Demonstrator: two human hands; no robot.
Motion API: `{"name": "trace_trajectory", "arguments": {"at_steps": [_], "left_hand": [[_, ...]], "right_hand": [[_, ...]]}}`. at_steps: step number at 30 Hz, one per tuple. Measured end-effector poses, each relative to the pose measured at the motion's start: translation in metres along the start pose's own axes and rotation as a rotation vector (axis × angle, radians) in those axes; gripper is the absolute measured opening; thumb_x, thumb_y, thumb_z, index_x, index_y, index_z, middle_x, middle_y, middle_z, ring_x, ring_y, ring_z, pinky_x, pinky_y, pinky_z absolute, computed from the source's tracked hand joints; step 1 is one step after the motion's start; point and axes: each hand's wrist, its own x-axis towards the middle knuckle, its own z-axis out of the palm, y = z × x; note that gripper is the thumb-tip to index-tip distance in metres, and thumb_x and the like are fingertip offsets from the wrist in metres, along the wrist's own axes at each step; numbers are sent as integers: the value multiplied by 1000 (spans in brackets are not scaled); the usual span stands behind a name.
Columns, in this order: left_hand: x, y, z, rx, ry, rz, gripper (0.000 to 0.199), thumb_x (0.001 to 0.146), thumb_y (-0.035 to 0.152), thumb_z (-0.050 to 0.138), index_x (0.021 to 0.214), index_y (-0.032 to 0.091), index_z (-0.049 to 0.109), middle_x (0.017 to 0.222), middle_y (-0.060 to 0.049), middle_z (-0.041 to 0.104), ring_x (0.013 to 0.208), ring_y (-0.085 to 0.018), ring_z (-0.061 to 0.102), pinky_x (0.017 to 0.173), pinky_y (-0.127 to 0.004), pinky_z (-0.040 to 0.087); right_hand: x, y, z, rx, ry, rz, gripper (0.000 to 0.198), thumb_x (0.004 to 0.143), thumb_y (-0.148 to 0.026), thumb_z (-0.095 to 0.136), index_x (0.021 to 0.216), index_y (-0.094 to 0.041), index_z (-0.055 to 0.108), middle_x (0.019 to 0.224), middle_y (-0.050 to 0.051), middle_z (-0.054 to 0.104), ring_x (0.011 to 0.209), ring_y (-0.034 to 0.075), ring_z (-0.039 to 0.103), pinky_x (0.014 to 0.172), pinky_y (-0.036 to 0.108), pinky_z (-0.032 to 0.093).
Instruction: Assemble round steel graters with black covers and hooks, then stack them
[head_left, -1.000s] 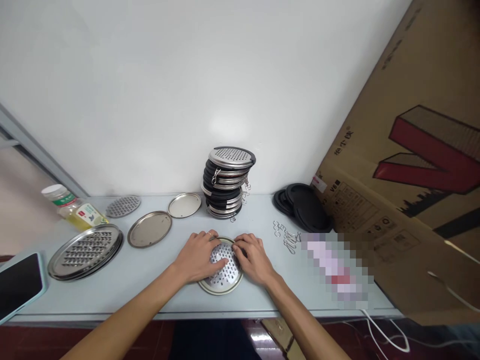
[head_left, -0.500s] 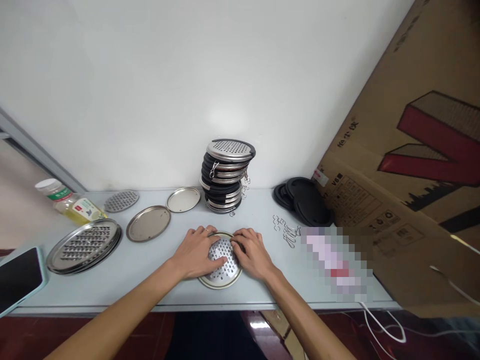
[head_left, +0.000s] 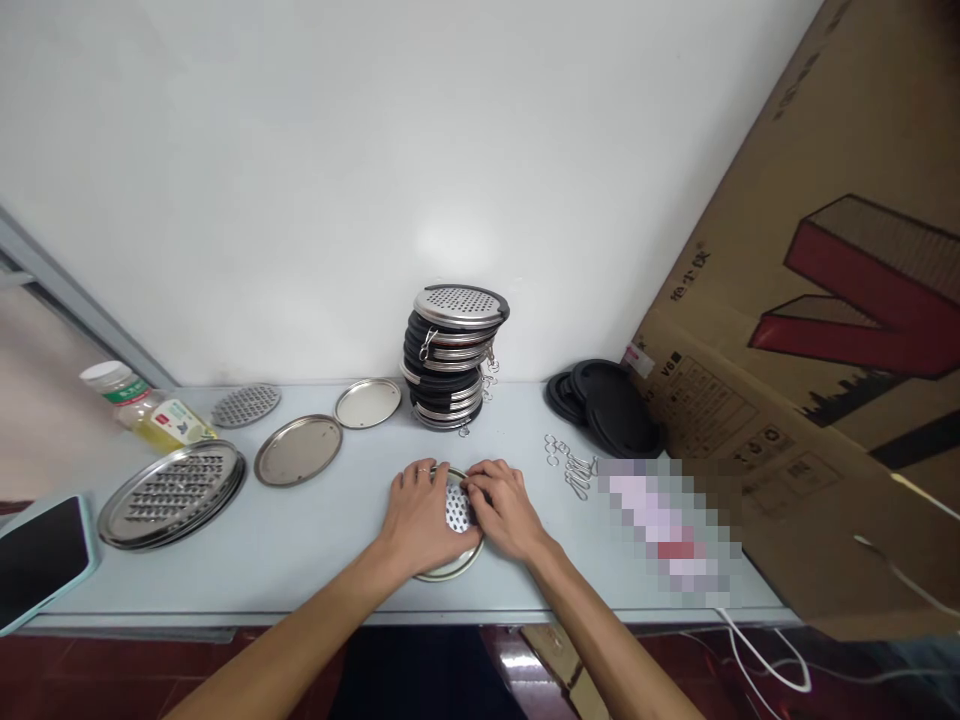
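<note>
A round metal grater plate (head_left: 457, 510) with punched holes lies inside a rimmed round tray (head_left: 450, 574) near the table's front edge. My left hand (head_left: 420, 520) covers the plate's left side, its fingers curled over the far rim and its thumb reaching across toward the near right. At the right rim, my right hand (head_left: 506, 508) grips with bent fingers and thumb. Much of the plate is hidden beneath my left hand. Behind it stands a leaning stack of assembled round graters (head_left: 459, 300) with black edging and dangling clips.
To the left are stacked coarse grater plates (head_left: 176, 495), a loose perforated disc (head_left: 246, 405), two shallow round trays (head_left: 298, 450), a bottle (head_left: 161, 415) and a phone (head_left: 41, 560). Rightward lie black round parts (head_left: 619, 408), metal clips (head_left: 579, 475), a blurred packet (head_left: 660, 525) and a large cardboard box (head_left: 750, 430).
My left hand has shifted right and now covers more of the grater plate, its thumb moving toward the near right. My right hand stays at the rim. The view has shifted slightly.
</note>
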Motion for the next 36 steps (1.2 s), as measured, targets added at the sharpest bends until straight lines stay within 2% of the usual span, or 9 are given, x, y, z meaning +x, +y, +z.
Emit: {"name": "trace_trajectory", "arguments": {"at_steps": [9, 15, 24, 36], "left_hand": [[1, 0, 3, -12, -68, -19, 86, 66, 54, 64, 140, 18, 41, 146, -18, 41, 132, -37, 40, 108, -47, 33], [2, -5, 3, -22, -115, -13, 84, 65, 51, 68, 139, 22, 41, 142, -16, 43, 129, -37, 42, 105, -48, 34], [7, -3, -2, -40, -163, -17, 87, 62, 52, 68, 137, 17, 41, 138, -18, 42, 125, -38, 42, 102, -50, 35], [10, -8, -7, -71, -206, -20, 93, 54, 48, 72, 137, 20, 40, 138, -16, 43, 126, -36, 43, 106, -48, 35]], "right_hand": [[0, 0, 1, -18, 8, 14, 26, 94, -18, 49, 97, -26, 74, 108, 3, 65, 104, 21, 52, 91, 39, 33], [-1, 0, 3, -93, 3, 40, 23, 88, -19, 58, 96, -28, 78, 112, 4, 65, 107, 22, 52, 91, 41, 32], [-3, -1, 4, -108, -4, 20, 23, 88, -19, 58, 96, -26, 78, 114, 5, 64, 108, 23, 51, 91, 41, 32], [-3, 0, 6, -117, 3, 24, 23, 88, -19, 59, 97, -29, 78, 114, 4, 64, 109, 23, 51, 91, 41, 33]]}}
